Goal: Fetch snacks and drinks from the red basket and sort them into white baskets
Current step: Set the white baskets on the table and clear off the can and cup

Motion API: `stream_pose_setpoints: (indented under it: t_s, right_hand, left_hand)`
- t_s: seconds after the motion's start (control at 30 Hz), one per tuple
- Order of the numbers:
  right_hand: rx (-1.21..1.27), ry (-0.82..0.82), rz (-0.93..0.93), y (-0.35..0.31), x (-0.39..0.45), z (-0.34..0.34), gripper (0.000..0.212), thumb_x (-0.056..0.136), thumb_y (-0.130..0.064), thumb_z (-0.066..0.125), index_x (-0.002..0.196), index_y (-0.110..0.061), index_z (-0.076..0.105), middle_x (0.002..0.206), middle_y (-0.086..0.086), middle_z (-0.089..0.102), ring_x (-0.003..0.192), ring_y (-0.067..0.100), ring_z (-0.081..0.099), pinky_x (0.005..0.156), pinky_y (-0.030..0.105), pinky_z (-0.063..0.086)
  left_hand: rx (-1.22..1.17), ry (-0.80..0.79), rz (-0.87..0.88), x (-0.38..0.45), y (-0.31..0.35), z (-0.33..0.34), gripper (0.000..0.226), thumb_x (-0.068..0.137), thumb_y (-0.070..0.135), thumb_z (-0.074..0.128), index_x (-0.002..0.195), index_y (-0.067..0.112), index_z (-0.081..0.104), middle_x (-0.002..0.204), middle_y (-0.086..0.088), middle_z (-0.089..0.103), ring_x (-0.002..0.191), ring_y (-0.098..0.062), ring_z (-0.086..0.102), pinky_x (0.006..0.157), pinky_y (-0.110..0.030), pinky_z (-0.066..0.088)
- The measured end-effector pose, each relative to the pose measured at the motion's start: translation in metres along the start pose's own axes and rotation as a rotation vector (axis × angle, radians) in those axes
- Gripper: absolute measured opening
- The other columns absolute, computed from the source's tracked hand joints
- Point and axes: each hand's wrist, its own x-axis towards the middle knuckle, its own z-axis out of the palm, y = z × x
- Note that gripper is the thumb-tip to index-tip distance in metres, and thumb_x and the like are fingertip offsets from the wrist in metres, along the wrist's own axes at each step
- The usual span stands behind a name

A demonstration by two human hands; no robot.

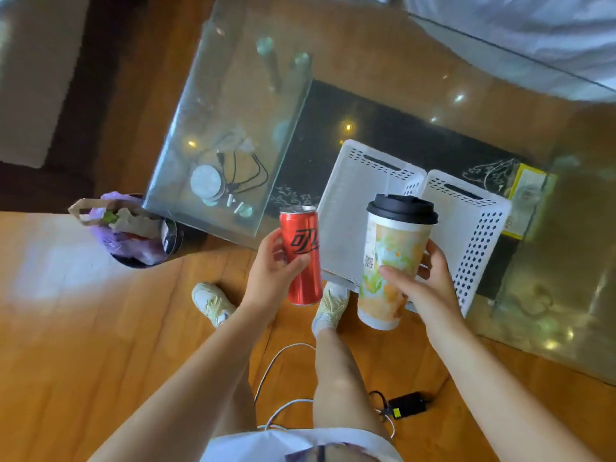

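My left hand (pixel 271 273) grips a red soda can (pixel 301 258), held upright over the floor just in front of the glass table. My right hand (pixel 425 281) holds a tall paper cup (pixel 390 261) with a black lid and an orange-green print. Both drinks hover at the near edge of two white perforated baskets (pixel 346 195) (pixel 473 225) that stand side by side on the glass table. Neither basket shows anything inside. The red basket is out of view.
The glass table (pixel 233 111) has a lower shelf with cables and round discs. A dark bin (pixel 143 235) with a purple liner and a paper bag stands at the table's left corner. A white cable and a black adapter (pixel 408 405) lie on the wooden floor by my feet.
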Motion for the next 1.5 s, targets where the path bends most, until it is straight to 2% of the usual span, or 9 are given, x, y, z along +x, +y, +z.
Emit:
stream_pose_setpoints:
  t_s: [0.2,0.47,0.67,0.77,0.87,1.0,1.17,1.37,1.5]
  right_hand:
    - [-0.129,-0.161,-0.019,-0.027,-0.033,0.118,0.077,0.064,-0.017,0.081,0.127,-0.035,0.041,0.127,0.000,0.053,0.111,0.017,0.055,0.090,0.042,0.051]
    - [-0.276,-0.353,-0.027,-0.026,-0.065,0.309,0.083,0.063,-0.013,0.082,0.132,-0.031,0.040,0.119,-0.001,0.061,0.107,0.017,0.060,0.093,0.042,0.050]
    - [-0.466,-0.412,-0.164,0.002,-0.047,0.435,0.075,0.058,-0.007,0.084,0.120,-0.022,0.045,0.124,0.010,0.052,0.108,0.020,0.057,0.093,0.039,0.049]
    - [-0.520,-0.434,-0.224,0.021,-0.024,0.479,0.084,0.055,-0.003,0.084,0.126,-0.018,0.041,0.130,0.011,0.047,0.118,0.024,0.051,0.102,0.047,0.044]
    - [-0.558,-0.432,-0.324,0.042,0.003,0.517,0.095,0.053,0.001,0.083,0.132,-0.018,0.034,0.136,0.005,0.040,0.127,0.018,0.041,0.109,0.040,0.036]
    - [-0.584,-0.378,-0.427,0.070,0.047,0.560,0.098,0.052,-0.002,0.085,0.134,-0.021,0.034,0.133,-0.002,0.039,0.117,0.003,0.037,0.098,0.018,0.029]
    - [-0.530,-0.289,-0.501,0.100,0.094,0.595,0.095,0.054,-0.008,0.086,0.134,-0.015,0.035,0.136,0.004,0.044,0.122,0.010,0.043,0.086,-0.005,0.029]
    - [-0.529,-0.251,-0.558,0.115,0.118,0.613,0.092,0.059,-0.011,0.085,0.134,-0.006,0.031,0.137,0.010,0.045,0.117,0.007,0.042,0.083,-0.009,0.026]
    - [-0.533,-0.229,-0.554,0.120,0.128,0.615,0.094,0.060,-0.005,0.084,0.135,-0.004,0.028,0.138,0.012,0.043,0.123,0.015,0.043,0.083,-0.010,0.026]
  left_hand:
    - [-0.230,0.181,-0.028,-0.028,-0.025,-0.113,0.042,0.080,0.013,0.070,0.103,0.042,0.050,0.104,0.011,0.061,0.103,-0.013,0.059,0.088,-0.030,0.049]
    - [-0.374,0.444,-0.106,-0.041,-0.082,-0.298,0.047,0.080,0.016,0.071,0.117,0.030,0.046,0.103,0.013,0.060,0.094,-0.005,0.057,0.076,-0.018,0.046]
    - [-0.484,0.561,-0.188,-0.013,-0.136,-0.392,0.072,0.069,0.011,0.080,0.129,0.020,0.040,0.113,0.000,0.058,0.107,-0.021,0.059,0.089,-0.043,0.053]
    - [-0.522,0.616,-0.194,0.016,-0.160,-0.402,0.068,0.063,0.003,0.081,0.119,0.020,0.046,0.111,-0.003,0.062,0.103,-0.021,0.062,0.090,-0.042,0.053]
    - [-0.478,0.656,-0.172,0.054,-0.183,-0.402,0.071,0.055,0.000,0.083,0.112,0.024,0.049,0.103,0.008,0.061,0.095,-0.009,0.059,0.080,-0.023,0.049]
    - [-0.331,0.657,-0.105,0.110,-0.210,-0.395,0.070,0.050,0.004,0.086,0.110,0.023,0.056,0.114,0.001,0.062,0.108,-0.019,0.056,0.087,-0.032,0.047]
    - [-0.384,0.651,-0.087,0.160,-0.233,-0.384,0.071,0.053,0.003,0.083,0.115,0.023,0.055,0.119,0.000,0.060,0.112,-0.019,0.055,0.091,-0.034,0.047]
    - [-0.557,0.626,-0.028,0.182,-0.235,-0.376,0.055,0.054,0.012,0.077,0.090,0.045,0.052,0.102,0.021,0.065,0.100,0.001,0.060,0.087,-0.022,0.051]
    - [-0.577,0.588,-0.059,0.198,-0.245,-0.368,0.062,0.062,-0.006,0.077,0.116,0.014,0.054,0.123,-0.013,0.057,0.117,-0.024,0.054,0.099,-0.043,0.046]
